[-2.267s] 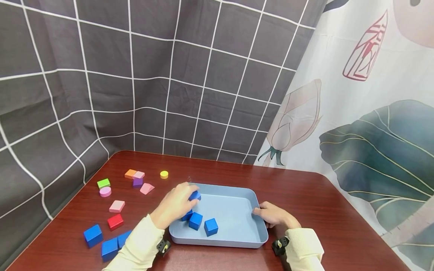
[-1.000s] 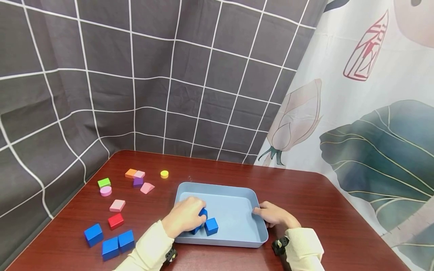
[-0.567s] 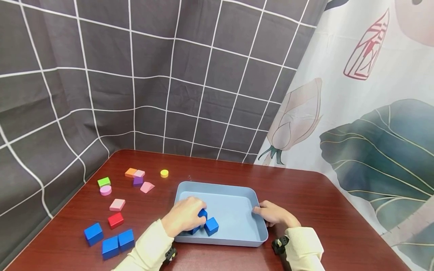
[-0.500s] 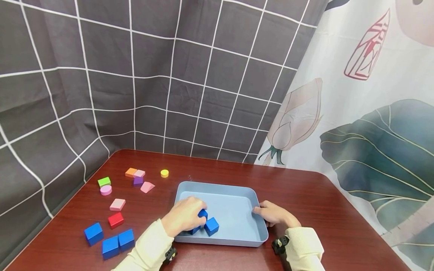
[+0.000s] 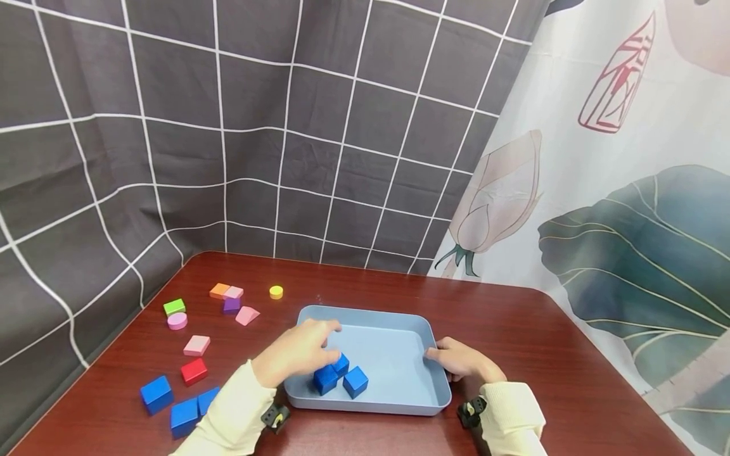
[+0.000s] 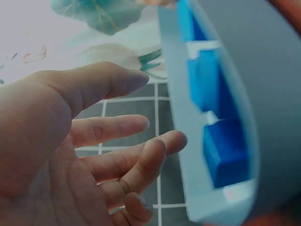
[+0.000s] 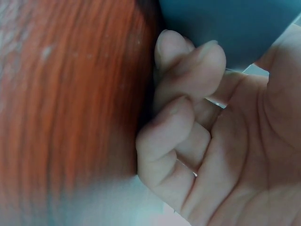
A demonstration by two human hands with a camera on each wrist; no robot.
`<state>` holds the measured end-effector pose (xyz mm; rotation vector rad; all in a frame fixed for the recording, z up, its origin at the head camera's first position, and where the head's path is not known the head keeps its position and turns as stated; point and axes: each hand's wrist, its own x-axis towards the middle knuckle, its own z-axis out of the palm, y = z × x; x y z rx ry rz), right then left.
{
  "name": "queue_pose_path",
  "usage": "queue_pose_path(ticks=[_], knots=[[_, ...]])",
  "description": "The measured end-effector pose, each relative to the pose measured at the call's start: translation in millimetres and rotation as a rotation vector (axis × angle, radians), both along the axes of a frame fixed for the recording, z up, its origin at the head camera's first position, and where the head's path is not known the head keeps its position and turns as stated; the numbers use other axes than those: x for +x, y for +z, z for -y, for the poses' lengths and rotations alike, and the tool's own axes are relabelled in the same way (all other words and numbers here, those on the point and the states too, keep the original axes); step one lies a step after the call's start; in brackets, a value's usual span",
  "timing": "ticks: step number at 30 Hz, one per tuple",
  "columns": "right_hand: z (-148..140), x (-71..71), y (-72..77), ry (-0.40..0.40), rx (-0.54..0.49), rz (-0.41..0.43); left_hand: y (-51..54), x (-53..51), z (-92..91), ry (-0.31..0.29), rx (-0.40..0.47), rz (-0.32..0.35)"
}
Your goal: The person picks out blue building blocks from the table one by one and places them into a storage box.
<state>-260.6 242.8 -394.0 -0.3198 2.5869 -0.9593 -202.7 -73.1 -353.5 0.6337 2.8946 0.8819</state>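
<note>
The left hand [image 5: 298, 350] hovers over the left part of a light blue tray [image 5: 393, 405], fingers spread and holding nothing. Below and right of it, blue cubes stand inside the tray: one at the front left [image 5: 325, 380], one partly behind it [image 5: 341, 365] and one to the right [image 5: 356, 382]. In the left wrist view the palm [image 6: 51, 160] faces the camera beside the tray wall [image 6: 277, 94]. At the tray's right edge, the right hand [image 5: 464, 361] grips the rim, thumb over it. Its curled fingers [image 7: 164, 132] lie against the tray's outside in the right wrist view.
Left of the tray, several blue blocks [image 5: 156, 396] lie near a red block [image 5: 194, 372] and a pink one [image 5: 196, 345]. Farther back are green [image 5: 174, 308], orange [image 5: 219, 291], purple [image 5: 231, 305] and yellow [image 5: 276, 292] pieces. A grey grid curtain [image 5: 251, 158] hangs behind the table.
The left hand has let go of the blue cube in the tray and moved up and left, its fingers now apart. The right hand and the tray have stayed in place.
</note>
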Motion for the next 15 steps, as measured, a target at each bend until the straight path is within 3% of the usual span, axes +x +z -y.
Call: queue_pose_path(ticks=[8,15], knots=[[-1,0.9,5.9,-0.012,0.043,-0.032,12.2,9.1,28.3,0.125,0.000,0.038],[0,0.1,7.5,0.001,0.034,-0.036,12.3,7.5,65.1,0.227,-0.193,0.135]])
